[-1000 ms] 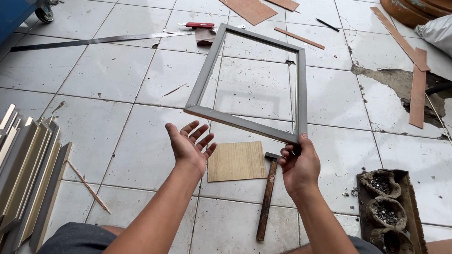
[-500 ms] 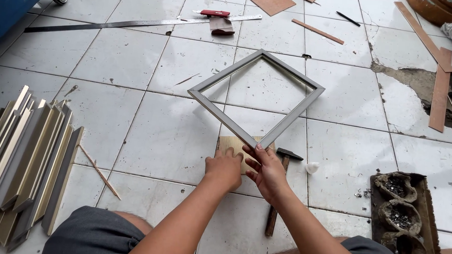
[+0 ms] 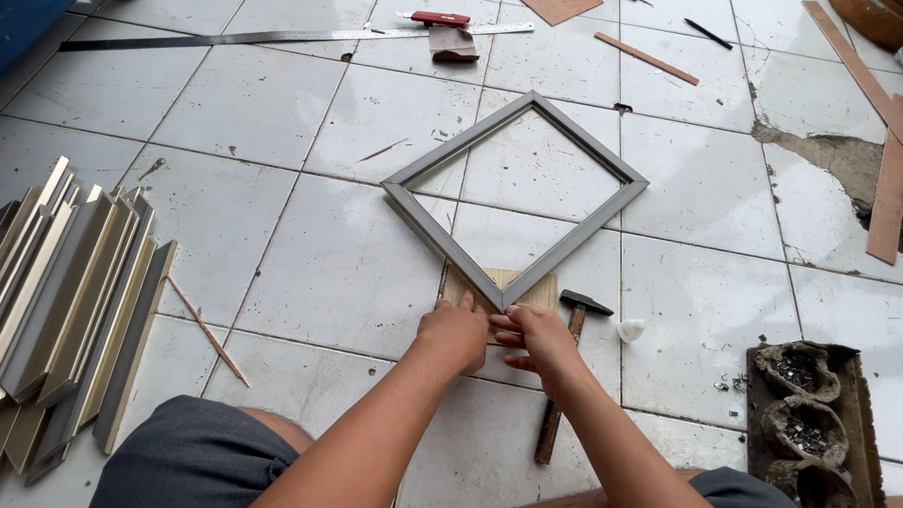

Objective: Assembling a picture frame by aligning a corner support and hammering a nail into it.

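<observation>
The frame [image 3: 514, 198] lay flat on the tiled floor [image 3: 301, 269], turned like a diamond, and its nearest corner rested on a small wooden board [image 3: 467, 285], probably so that the joint had a firm, flat base under it. Both hands were together at this corner: the left hand [image 3: 454, 334] and the right hand [image 3: 537, 339] pressed with the fingers on the two sides of the joint, it seemed to keep the mitred ends tight against each other; they were laid on it and not closed around anything. Just beside the right hand lay a hammer [image 3: 563, 373], its head near the board and its handle pointing toward the person, easy to reach. At the right edge of the floor stood a dirty tray [image 3: 851, 418] with small metal pieces in its hollows. At the left edge lay a stack of cut mouldings [image 3: 60, 300]. Far behind the frame lay a long metal ruler [image 3: 279, 38].
</observation>
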